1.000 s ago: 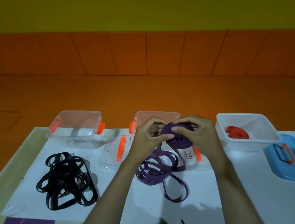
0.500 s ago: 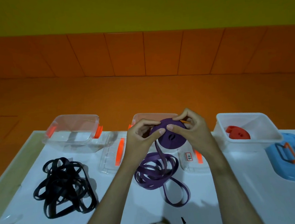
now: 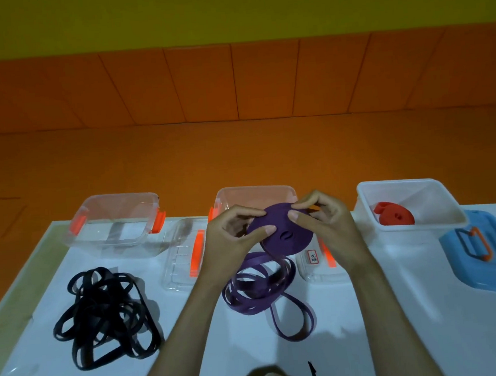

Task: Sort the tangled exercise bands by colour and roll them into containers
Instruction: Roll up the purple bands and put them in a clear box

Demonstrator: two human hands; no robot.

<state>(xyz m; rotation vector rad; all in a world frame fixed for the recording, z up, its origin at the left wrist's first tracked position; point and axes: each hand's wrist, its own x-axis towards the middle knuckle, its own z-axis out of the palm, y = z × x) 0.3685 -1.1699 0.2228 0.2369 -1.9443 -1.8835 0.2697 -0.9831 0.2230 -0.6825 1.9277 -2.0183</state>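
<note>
A purple band roll [image 3: 286, 232] is held above the table in front of the middle clear container [image 3: 253, 193]. My left hand [image 3: 233, 242] pinches its left edge and my right hand [image 3: 327, 226] pinches its right edge. The rest of the purple band [image 3: 257, 288] lies in loose loops on the white table below the roll. A tangled black band [image 3: 102, 315] lies at the left. A rolled red band [image 3: 394, 213] sits inside the white container [image 3: 449, 201] at the right.
An empty clear container with orange clips [image 3: 116, 222] stands at the back left. Two clear lids [image 3: 184, 255] [image 3: 321, 262] lie flat beside the middle container. A blue lid with an orange handle [image 3: 489, 255] lies at the far right. The orange floor lies beyond the table [image 3: 400, 324].
The purple roll has grown as more band was wound on, and the loose loops on the table have shrunk. Both hands stayed on the roll, turning it.
</note>
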